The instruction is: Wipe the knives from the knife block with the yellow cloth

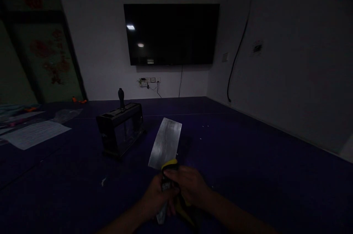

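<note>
My left hand (154, 199) is closed around the grey, worn-looking handle of a cleaver (165, 144). Its broad metal blade points up and away from me. Right beside it, my right hand (191, 186) is closed on a yellow-and-black tool (170, 163) at the base of the blade. Fingers cover most of that tool, and its kind is unclear; a yellow-and-black part also shows below the hand. Beyond the blade to the left stands a black knife block (110, 136) with see-through sides. One dark handle (121, 98) sticks up from its top.
A dark blue-purple surface (234, 160) stretches to the walls, with small white scraps on it. Printed paper sheets (37, 133) and clear plastic (66, 115) lie at left. A television (172, 35) hangs on the far wall; a cable (239, 50) runs down the right wall. The room is dim.
</note>
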